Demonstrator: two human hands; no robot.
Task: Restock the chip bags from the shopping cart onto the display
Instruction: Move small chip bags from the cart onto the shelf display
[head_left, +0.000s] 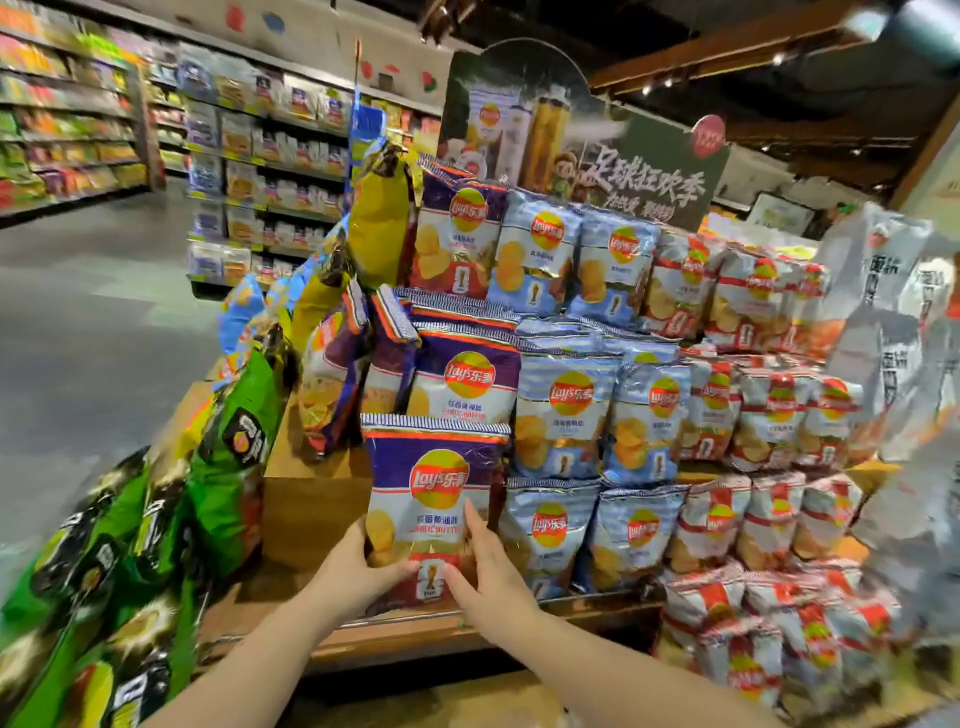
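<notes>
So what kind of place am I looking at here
Most likely a supermarket snack aisle: a tiered chip display, long stocked shelves behind it, and both hands setting a purple chip bag on it.

A big dark sign (613, 156) with white writing stands up high, and far to its left are long store shelves (270, 171) full of packs, a grey floor (88, 322) below them, and a dark ceiling (753, 47) with small lights above the sign.
</notes>
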